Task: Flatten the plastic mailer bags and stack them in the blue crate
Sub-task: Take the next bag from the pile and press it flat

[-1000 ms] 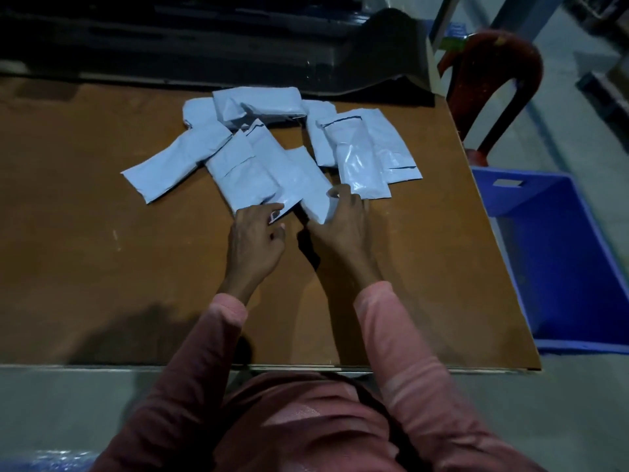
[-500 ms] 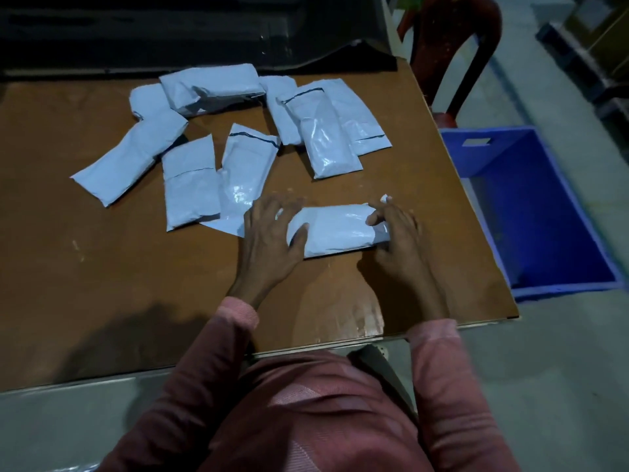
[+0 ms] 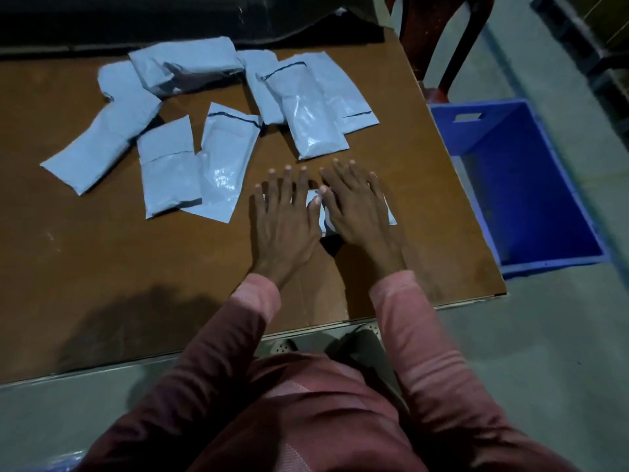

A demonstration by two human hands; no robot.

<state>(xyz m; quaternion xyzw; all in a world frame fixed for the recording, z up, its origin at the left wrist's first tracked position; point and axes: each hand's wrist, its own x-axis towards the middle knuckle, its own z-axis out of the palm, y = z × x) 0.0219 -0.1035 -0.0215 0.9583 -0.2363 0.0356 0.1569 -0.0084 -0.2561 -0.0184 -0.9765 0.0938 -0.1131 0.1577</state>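
Observation:
One pale blue mailer bag (image 3: pixel 322 218) lies on the brown table (image 3: pixel 102 267) near its right front part. My left hand (image 3: pixel 287 216) and my right hand (image 3: pixel 357 206) press down on it side by side, fingers straight and spread, so most of the bag is hidden. Several other mailer bags (image 3: pixel 224 161) lie scattered farther back and to the left. The blue crate (image 3: pixel 531 185) stands on the floor just right of the table, and I see nothing inside it.
A dark red chair (image 3: pixel 439 39) stands behind the table's far right corner. Dark sheeting (image 3: pixel 136 18) covers the table's back edge. The grey floor (image 3: pixel 561 352) lies to the right and front. My pink sleeves reach over the near edge.
I pulled one bag out of the pile toward the right front and held it by its ends. Both hands have now come together flat on top of it.

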